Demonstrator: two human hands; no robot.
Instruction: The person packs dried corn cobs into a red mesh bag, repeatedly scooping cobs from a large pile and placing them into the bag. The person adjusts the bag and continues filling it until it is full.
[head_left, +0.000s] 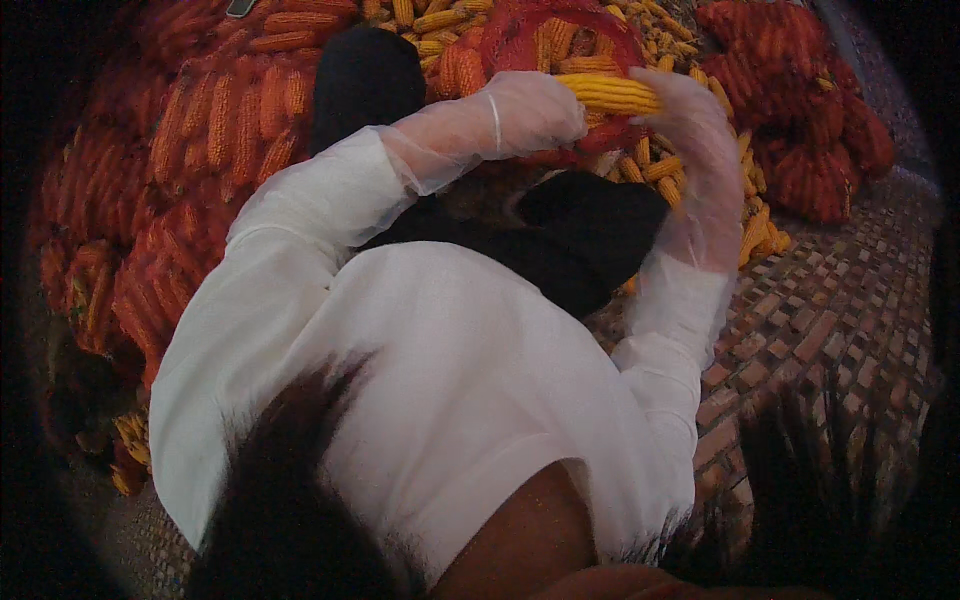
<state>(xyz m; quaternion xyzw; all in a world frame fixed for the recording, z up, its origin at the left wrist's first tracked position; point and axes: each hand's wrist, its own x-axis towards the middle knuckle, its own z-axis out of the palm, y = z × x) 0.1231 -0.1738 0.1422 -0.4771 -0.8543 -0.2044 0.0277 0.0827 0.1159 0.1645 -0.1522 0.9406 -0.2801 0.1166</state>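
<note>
A yellow ear of corn (611, 94) lies level between my two hands, above the round mouth of a red mesh bag (510, 37) with more ears inside. My left hand (541, 111), in a clear plastic glove, is closed around the ear's left end. At the other end my right hand (671, 97), gloved the same way, is blurred. Its fingers touch or nearly touch the ear; whether they grip it I cannot tell.
Filled red mesh bags of corn (225, 127) are stacked at the left, and others (795, 112) stand at the upper right. Loose ears (664, 169) lie around the open bag and beside my knee. Brick paving (810, 322) spreads at the right.
</note>
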